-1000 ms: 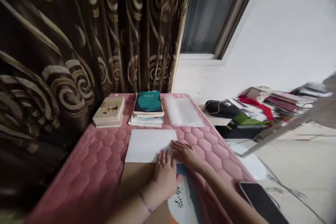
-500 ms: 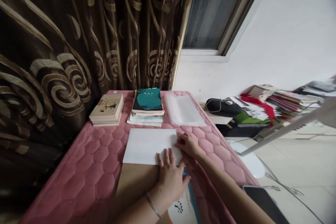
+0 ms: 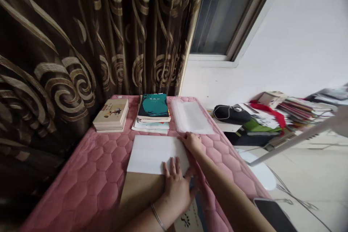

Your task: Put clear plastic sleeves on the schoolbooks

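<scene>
Just this side of the teal book (image 3: 154, 106), the white sheet (image 3: 152, 155) lies under a spread left hand (image 3: 176, 190); the right hand (image 3: 192, 143) has slid bookward along its edge, perhaps pinching, so the far corner seems tended too.

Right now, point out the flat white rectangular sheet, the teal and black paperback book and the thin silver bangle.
Flat white rectangular sheet (image 3: 153, 154): head view, middle of its bare face.
Teal and black paperback book (image 3: 153, 106): head view, front cover.
Thin silver bangle (image 3: 156, 216): head view, its band.
</scene>
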